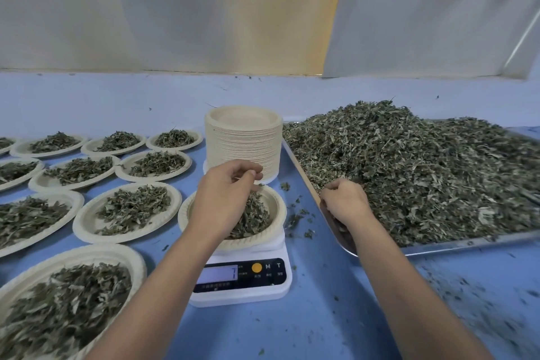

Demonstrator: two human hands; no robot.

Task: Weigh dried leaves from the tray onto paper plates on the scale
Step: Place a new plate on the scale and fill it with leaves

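**Topping up plate on scale, mid-portion**

Tray (pixel 438 246) at R, metal, piled w/ dried leaves (pixel 423 172), heap well above rim. Scale (pixel 242 286) center front, just L of tray. Display (pixel 217 275) lit but digits too blurry to read. Paper plate (pixel 273 202) sits on scale w/ a partial pile in it.

L hand (pixel 225 199) over that plate, fingers curled to thumb, looks like pinching a few leaf bits to sprinkle. R hand (pixel 344 202) at tray's near-L corner, fingers curled down into heap, gripping a clump; how much is hidden.

Step, by my read: fine-adjusting weight. Next needs small pinches dropped in plate center, then check display; L forearm partly covers plate, so clear it before reading.

Around: blue table (pixel 321 324). Filled plates (pixel 128 210) in rows at L, closest one just beside scale, so little room to set this one down. Stack of empty plates (pixel 244 143) right behind scale, near L fingertips, bump risk. Spilled bits (pixel 295 215) betw scale and tray.
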